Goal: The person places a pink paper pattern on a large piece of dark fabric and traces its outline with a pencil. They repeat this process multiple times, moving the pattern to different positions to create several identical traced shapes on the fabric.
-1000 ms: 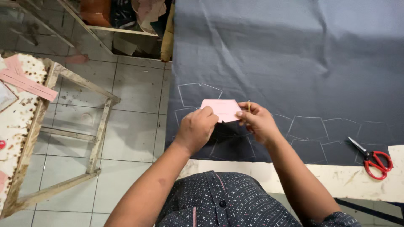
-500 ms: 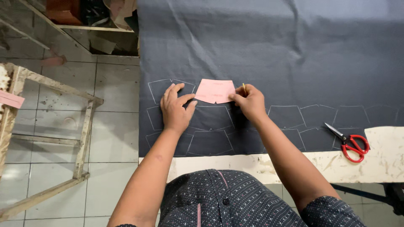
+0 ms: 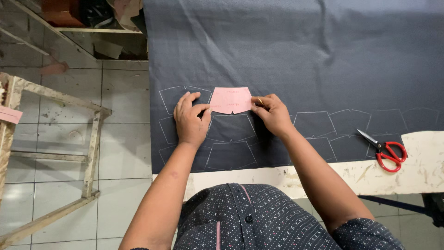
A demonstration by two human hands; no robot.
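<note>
A pink paper pattern piece (image 3: 230, 100) lies flat on dark grey fabric (image 3: 300, 55) that is spread over the table. My left hand (image 3: 189, 118) presses the pattern's left edge with its fingertips. My right hand (image 3: 270, 113) touches the pattern's right edge and pinches a small yellowish marking stick (image 3: 260, 102). Several chalk outlines of the same shape (image 3: 231, 141) are drawn on the fabric around and below the pattern.
Red-handled scissors (image 3: 386, 150) lie at the right on the fabric's lower edge and the white table edge (image 3: 416, 171). A wooden frame (image 3: 60, 139) stands on the tiled floor at the left. Shelving with clutter (image 3: 92, 18) is at the top left.
The pattern has gone from held up in both hands to laid flat on the fabric, next to a chalk outline. Both hands now rest at its edges.
</note>
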